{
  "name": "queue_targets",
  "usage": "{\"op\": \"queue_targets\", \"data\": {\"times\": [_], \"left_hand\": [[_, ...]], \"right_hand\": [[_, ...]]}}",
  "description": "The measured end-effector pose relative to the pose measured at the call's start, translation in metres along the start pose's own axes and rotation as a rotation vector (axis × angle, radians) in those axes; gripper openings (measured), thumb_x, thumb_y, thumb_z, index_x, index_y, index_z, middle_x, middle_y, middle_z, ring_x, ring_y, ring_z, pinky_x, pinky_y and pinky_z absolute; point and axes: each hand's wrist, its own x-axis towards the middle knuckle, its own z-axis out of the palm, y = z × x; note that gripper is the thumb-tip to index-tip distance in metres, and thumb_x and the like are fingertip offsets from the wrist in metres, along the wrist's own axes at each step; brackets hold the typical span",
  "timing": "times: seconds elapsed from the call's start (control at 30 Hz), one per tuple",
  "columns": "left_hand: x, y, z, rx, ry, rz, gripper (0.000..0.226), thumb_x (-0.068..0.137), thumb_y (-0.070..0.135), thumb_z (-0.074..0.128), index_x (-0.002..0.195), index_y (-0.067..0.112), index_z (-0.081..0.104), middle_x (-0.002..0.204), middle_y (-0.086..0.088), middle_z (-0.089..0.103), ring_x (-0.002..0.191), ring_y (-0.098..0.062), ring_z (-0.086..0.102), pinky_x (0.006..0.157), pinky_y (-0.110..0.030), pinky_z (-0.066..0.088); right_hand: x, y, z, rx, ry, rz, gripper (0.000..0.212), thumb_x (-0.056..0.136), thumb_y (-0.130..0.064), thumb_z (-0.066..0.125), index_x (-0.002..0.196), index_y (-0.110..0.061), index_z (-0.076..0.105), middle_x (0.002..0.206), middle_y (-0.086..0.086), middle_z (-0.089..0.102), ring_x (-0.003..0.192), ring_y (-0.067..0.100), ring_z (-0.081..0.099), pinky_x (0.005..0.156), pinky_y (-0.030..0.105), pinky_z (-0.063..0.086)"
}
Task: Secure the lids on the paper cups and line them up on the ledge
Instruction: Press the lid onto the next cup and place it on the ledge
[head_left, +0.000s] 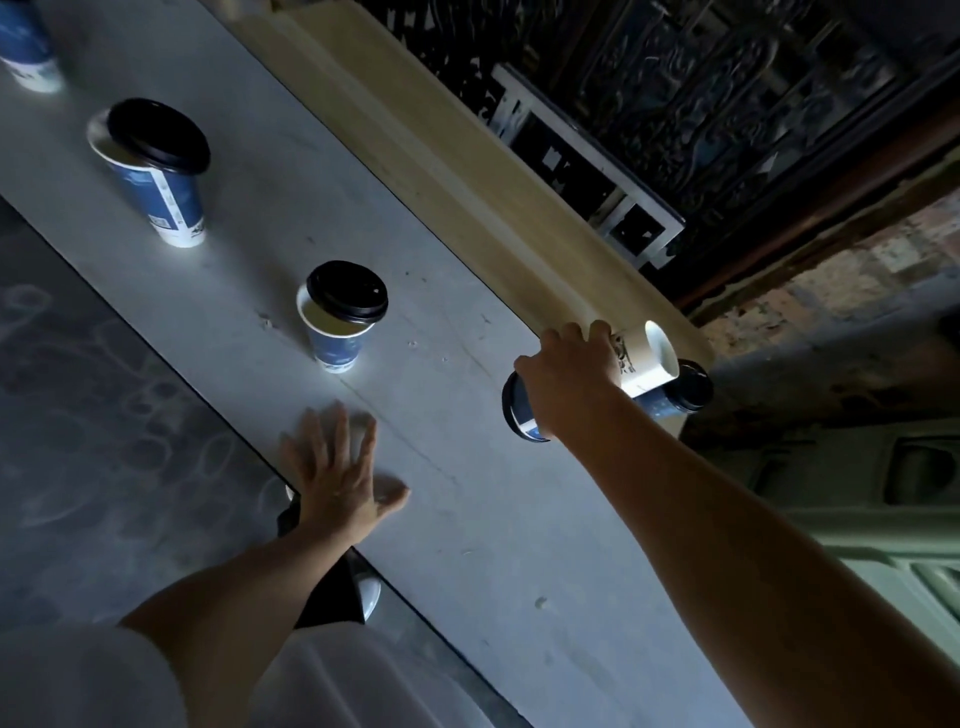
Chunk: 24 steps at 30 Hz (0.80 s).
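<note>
One lidded cup (524, 415) held sideways, right hand (571, 379)

Likely a café or old shopfront, takeaway paper cups (340, 322) with black lids on a grey counter (467, 519), carved dark wood screen (727, 78) at 1 o'clock, bare brick wall (857, 270) at 3 o'clock

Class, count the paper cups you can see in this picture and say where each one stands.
5: top-left corner cup; loose-lidded far cup and middle cup on the table; held cup in right hand; ledge-end cup, partly hidden.
</note>
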Motion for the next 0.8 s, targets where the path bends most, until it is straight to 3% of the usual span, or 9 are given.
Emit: {"op": "queue_targets", "data": {"times": [0.33, 0.7, 0.8], "left_hand": [[0.001, 0.001, 0.000, -0.008, -0.009, 0.013, 0.117, 0.059, 0.084, 0.039, 0.154, 0.016, 0.031, 0.164, -0.025, 0.011, 0.146, -0.058, 0.003, 0.109, -0.080, 0.002], [0.003, 0.001, 0.005, -0.014, 0.023, 0.034, 0.117, 0.059, 0.083, 0.041, 0.154, 0.015, 0.029, 0.163, -0.025, 0.012, 0.145, -0.059, 0.003, 0.109, -0.079, -0.001], [0.002, 0.001, 0.005, -0.017, 0.018, 0.034, 0.117, 0.060, 0.083, 0.041, 0.154, 0.014, 0.029, 0.163, -0.025, 0.013, 0.145, -0.059, 0.004, 0.109, -0.078, -0.002]], "right_hand": [[-0.005, 0.014, -0.003, -0.065, -0.051, 0.038, 0.045, 0.081, -0.028, 0.059, 0.126, -0.028, 0.057, 0.120, 0.005, 0.058, 0.116, 0.031, 0.046, 0.101, 0.046, 0.034], [-0.004, 0.018, 0.008, 0.081, -0.077, 0.005, 0.051, 0.075, -0.025, 0.065, 0.125, -0.032, 0.053, 0.118, 0.004, 0.057, 0.115, 0.030, 0.047, 0.098, 0.046, 0.037], [-0.003, 0.020, 0.011, 0.136, -0.082, -0.010, 0.053, 0.071, -0.027, 0.069, 0.121, -0.032, 0.052, 0.113, 0.003, 0.056, 0.113, 0.030, 0.047, 0.091, 0.043, 0.036]]}}
